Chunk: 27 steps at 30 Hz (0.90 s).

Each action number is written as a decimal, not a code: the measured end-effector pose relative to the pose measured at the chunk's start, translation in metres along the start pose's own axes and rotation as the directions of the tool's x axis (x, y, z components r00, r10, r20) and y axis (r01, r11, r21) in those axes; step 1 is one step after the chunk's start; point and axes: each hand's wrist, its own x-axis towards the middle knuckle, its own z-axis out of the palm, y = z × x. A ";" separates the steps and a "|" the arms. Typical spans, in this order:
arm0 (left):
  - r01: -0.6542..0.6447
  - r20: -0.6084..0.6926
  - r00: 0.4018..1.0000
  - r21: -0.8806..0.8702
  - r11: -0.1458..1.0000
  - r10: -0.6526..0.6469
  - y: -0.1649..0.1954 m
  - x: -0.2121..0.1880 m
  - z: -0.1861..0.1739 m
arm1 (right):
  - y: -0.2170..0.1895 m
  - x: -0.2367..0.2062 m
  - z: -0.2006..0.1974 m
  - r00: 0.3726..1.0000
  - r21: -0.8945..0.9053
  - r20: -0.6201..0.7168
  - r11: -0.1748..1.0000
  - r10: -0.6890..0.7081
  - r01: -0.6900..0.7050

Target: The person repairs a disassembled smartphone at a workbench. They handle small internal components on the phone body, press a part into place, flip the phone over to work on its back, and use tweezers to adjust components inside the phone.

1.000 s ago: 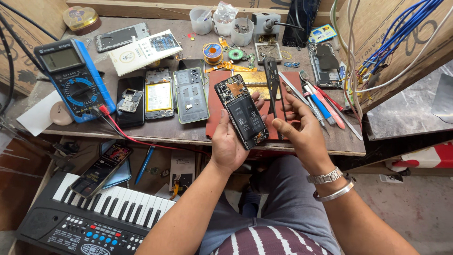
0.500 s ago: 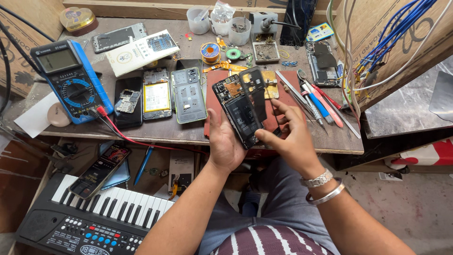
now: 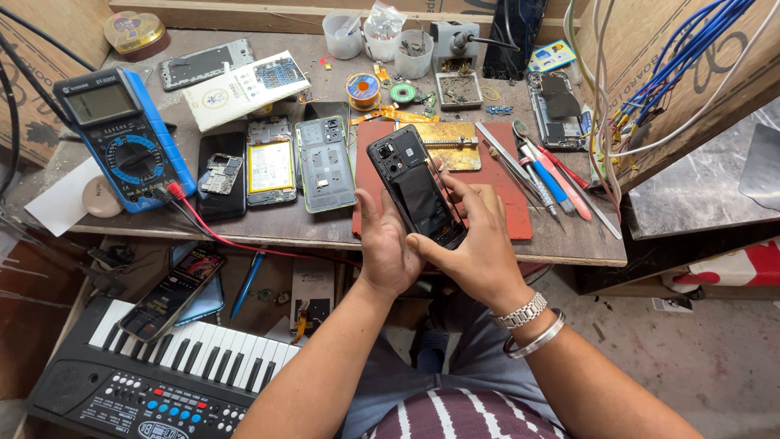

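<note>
A cluttered grey workbench (image 3: 325, 232) seen from above, with the person's two arms reaching up from the bottom edge. At about eleven o'clock on the bench lies a flat white rectangular package with a blue printed panel (image 3: 246, 88), tilted slightly; at about one o'clock, near the back edge, sits a small square card printed in blue and yellow (image 3: 552, 57). Brown cardboard with dark printed lettering (image 3: 650, 73) leans along the right side at two o'clock, behind blue and white wires. At the centre, both hands hold a black smartphone with its dark back cover and camera cluster facing up (image 3: 416, 193), raised just above a dark red rectangular work mat (image 3: 504, 199). The left hand (image 3: 385, 248) cradles the phone's lower left edge, fingers curled loosely and thumb along the side. The right hand (image 3: 479, 244) wraps the lower right edge, thumb pressed on the bottom of the back cover, fingers curled behind. At nine o'clock of the phone lie three opened phone bodies (image 3: 276, 167); further left, at ten o'clock, a blue digital multimeter (image 3: 122, 134). At seven o'clock, below the bench, sits a black electronic keyboard with white keys (image 3: 162, 366).
</note>
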 end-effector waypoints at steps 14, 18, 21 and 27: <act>0.001 0.020 1.000 0.042 0.999 -0.002 0.002 -0.001 -0.001 | -0.005 0.001 0.002 1.000 -0.072 -0.007 0.997 0.021 -0.021; 0.014 0.067 0.998 0.039 0.999 -0.016 0.002 -0.001 0.000 | -0.005 0.001 0.002 1.000 -0.107 -0.010 0.994 0.028 -0.029; 0.037 0.085 0.996 0.034 0.999 -0.039 0.002 -0.001 0.001 | -0.005 0.001 0.003 0.999 -0.092 -0.005 0.995 0.031 -0.032; -0.004 0.036 0.999 0.060 0.998 0.002 0.004 -0.001 0.008 | -0.006 0.002 0.002 1.000 -0.138 -0.015 0.990 0.020 -0.022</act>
